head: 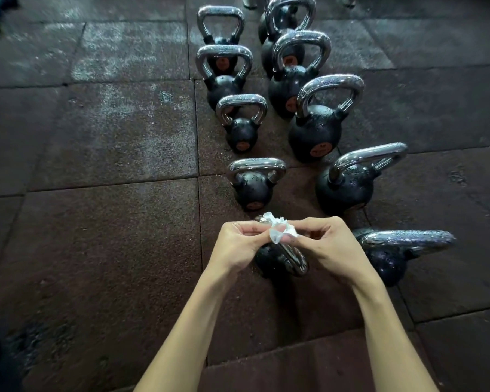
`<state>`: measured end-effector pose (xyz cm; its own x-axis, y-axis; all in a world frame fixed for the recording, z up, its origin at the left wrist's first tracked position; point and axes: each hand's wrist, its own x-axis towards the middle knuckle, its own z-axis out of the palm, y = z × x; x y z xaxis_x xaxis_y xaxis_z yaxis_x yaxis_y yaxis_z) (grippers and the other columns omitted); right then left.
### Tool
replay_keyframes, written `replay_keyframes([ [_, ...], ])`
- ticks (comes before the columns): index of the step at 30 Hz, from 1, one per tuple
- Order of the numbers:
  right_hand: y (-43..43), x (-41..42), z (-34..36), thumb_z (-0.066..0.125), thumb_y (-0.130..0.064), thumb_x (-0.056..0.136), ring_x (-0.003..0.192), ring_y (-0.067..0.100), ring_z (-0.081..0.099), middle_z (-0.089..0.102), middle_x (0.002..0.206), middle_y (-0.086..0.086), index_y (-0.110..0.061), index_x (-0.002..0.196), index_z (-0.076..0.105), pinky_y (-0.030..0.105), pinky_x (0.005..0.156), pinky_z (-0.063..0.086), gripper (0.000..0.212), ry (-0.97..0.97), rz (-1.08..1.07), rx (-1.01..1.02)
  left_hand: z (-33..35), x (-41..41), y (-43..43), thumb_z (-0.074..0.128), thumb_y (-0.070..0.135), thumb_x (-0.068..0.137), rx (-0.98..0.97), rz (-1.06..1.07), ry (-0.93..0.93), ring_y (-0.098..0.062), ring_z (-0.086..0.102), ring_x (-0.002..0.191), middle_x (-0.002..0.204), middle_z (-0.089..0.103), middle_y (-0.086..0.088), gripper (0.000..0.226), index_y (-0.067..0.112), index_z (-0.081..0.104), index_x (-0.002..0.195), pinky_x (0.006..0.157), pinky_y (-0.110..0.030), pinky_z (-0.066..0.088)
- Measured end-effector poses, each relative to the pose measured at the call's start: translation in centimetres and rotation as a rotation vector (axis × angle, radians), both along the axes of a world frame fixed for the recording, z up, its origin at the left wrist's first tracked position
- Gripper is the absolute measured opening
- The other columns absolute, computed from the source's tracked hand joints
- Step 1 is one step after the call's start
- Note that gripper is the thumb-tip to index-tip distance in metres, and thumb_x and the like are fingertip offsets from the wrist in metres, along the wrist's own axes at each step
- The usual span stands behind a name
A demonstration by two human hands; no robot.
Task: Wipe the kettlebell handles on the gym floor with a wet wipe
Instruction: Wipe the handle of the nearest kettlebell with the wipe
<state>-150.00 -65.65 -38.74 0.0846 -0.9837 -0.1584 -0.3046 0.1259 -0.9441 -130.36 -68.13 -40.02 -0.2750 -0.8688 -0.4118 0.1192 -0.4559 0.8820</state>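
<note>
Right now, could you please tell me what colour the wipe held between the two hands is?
White; the wet wipe shows best in the head view.

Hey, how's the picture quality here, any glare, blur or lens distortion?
Head view: dim overall; bright glare on the chrome kettlebell handles; floor seams bow from the wide-angle lens; top-left corner blurred; left hand, right hand and wet wipe are sharp.

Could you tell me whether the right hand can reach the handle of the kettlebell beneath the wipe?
Probably yes: the right hand, pinching the wipe with the left hand, is over that handle, and nothing shows between them.
</note>
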Motion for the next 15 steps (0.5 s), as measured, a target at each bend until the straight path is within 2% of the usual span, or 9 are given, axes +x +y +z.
replay_keyframes([
  [1,0.0,-0.3,-0.3,0.089,-0.052,0.072,0.074,0.024,0.057,0.076,0.097,0.021,-0.036,0.106,0.082,0.039,0.075,0.046,0.038,-0.028,-0.028,0.003,0.1,0.1,0.1,0.084,0.028,0.074,-0.011,-0.061,-0.002,-0.012,0.077,0.094,0.096,0.081,-0.008,0.025,0.012,0.084,0.092,0.084,-0.016,0.055],
  [2,0.0,-0.7,-0.5,0.089,-0.052,0.072,0.078,0.020,0.057,0.073,0.100,0.030,-0.034,0.105,0.082,0.037,0.077,0.045,0.038,-0.056,-0.049,0.007,0.2,0.2,0.1,0.081,0.023,0.082,-0.021,-0.141,0.002,-0.013,0.075,0.105,0.104,0.081,-0.006,0.025,0.010,0.083,0.103,0.092,-0.016,0.054],
  [3,0.0,-1.1,-0.5,0.088,-0.048,0.074,0.078,0.016,0.059,0.073,0.098,0.030,-0.033,0.102,0.083,0.034,0.077,0.046,0.033,-0.073,-0.067,0.000,0.3,0.4,0.1,0.077,0.016,0.089,-0.027,-0.222,0.011,-0.014,0.072,0.114,0.112,0.079,-0.005,0.027,0.007,0.079,0.114,0.098,-0.017,0.052],
  [5,0.1,-1.8,-0.1,0.085,-0.038,0.078,0.076,0.013,0.059,0.077,0.092,0.022,-0.030,0.098,0.084,0.032,0.074,0.046,0.021,-0.075,-0.097,-0.010,0.1,0.6,0.2,0.073,0.005,0.093,-0.037,-0.293,-0.018,-0.016,0.069,0.119,0.118,0.077,-0.004,0.031,0.005,0.074,0.124,0.104,-0.022,0.051],
  [6,0.0,-2.1,-0.1,0.084,-0.034,0.079,0.078,0.017,0.060,0.077,0.092,0.020,-0.029,0.097,0.084,0.036,0.075,0.047,0.018,-0.067,-0.117,-0.009,-0.1,0.5,0.3,0.076,0.008,0.092,-0.047,-0.256,-0.086,-0.014,0.071,0.115,0.114,0.079,-0.002,0.030,0.009,0.076,0.122,0.105,-0.027,0.053],
  [8,-0.1,-2.6,-0.4,0.083,-0.025,0.084,0.082,0.019,0.065,0.080,0.092,0.007,-0.027,0.096,0.084,0.042,0.081,0.053,0.013,-0.047,-0.178,-0.017,-0.9,-0.1,0.8,0.087,0.026,0.083,-0.051,-0.030,-0.359,-0.005,0.074,0.103,0.100,0.081,0.009,0.026,0.024,0.082,0.108,0.105,-0.033,0.054],
  [10,-0.4,-2.9,-0.9,0.083,-0.019,0.086,0.085,0.019,0.070,0.081,0.091,-0.003,-0.026,0.096,0.083,0.046,0.086,0.057,0.012,-0.008,-0.239,-0.018,-1.1,-0.9,1.8,0.093,0.046,0.069,-0.001,0.186,-0.556,0.004,0.070,0.103,0.102,0.079,0.018,0.048,0.034,0.079,0.113,0.106,-0.029,0.050],
  [12,-0.7,-3.1,-1.5,0.083,-0.020,0.086,0.088,0.023,0.075,0.081,0.089,-0.006,-0.026,0.097,0.083,0.050,0.089,0.058,0.013,0.044,-0.270,-0.016,-1.4,-2.0,2.4,0.094,0.054,0.062,0.065,0.250,-0.558,0.002,0.066,0.113,0.115,0.076,0.017,0.076,0.036,0.069,0.132,0.110,-0.029,0.046],
  [15,-0.8,-2.9,-1.9,0.084,-0.019,0.084,0.090,0.012,0.076,0.080,0.087,-0.010,-0.025,0.095,0.082,0.040,0.092,0.059,0.012,0.052,-0.290,-0.002,-2.0,-3.8,2.8,0.092,0.055,0.064,0.084,0.267,-0.539,-0.003,0.064,0.121,0.116,0.075,0.019,0.091,0.036,0.056,0.146,0.113,-0.035,0.045],
])
